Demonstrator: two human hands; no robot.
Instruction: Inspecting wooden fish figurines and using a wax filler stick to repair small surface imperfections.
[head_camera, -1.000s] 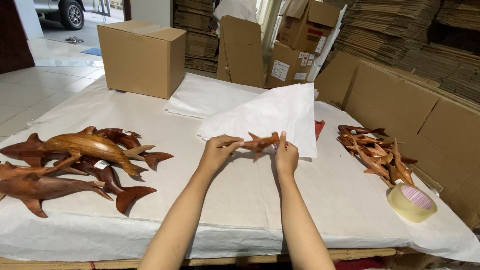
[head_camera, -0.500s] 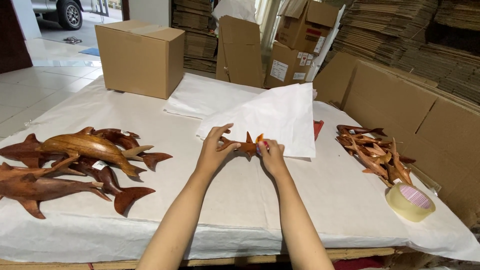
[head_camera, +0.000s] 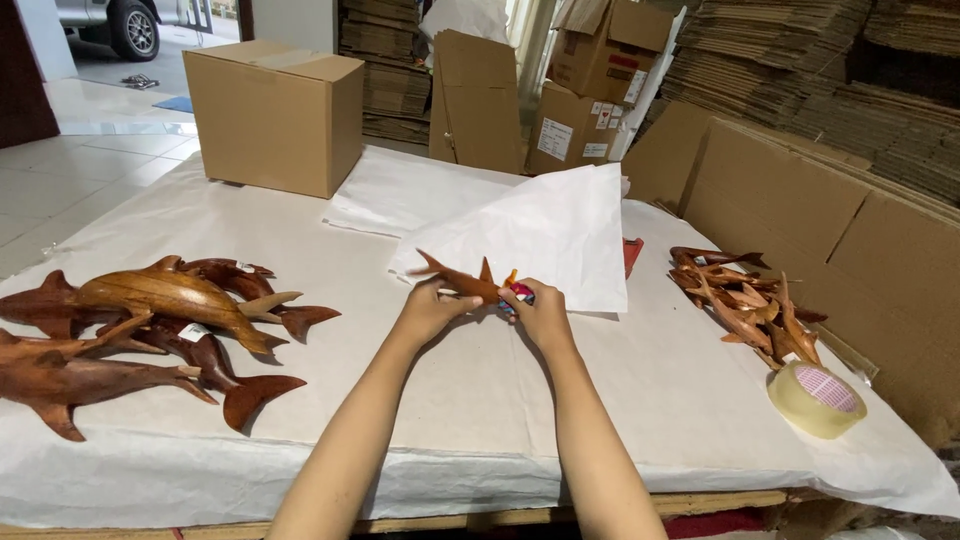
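Observation:
A small carved wooden dolphin (head_camera: 462, 281) is held between both hands just above the paper-covered table (head_camera: 660, 390). My left hand (head_camera: 432, 308) grips its tail half from the left. My right hand (head_camera: 540, 310) pinches its front end, where a small red and blue bit shows between the fingers. A loose sheet of white wrapping paper (head_camera: 545, 232) lies right behind the hands, its far edge lifted.
Several large wooden dolphins (head_camera: 160, 310) lie at the left. A pile of small wooden dolphins (head_camera: 745, 300) and a roll of packing tape (head_camera: 815, 397) sit at the right. A closed cardboard box (head_camera: 272, 115) and a stack of white paper (head_camera: 405, 190) stand behind; flat cartons line the right.
Both hands have drawn slightly left and nearer with the small dolphin, and it has been turned so its tail points left.

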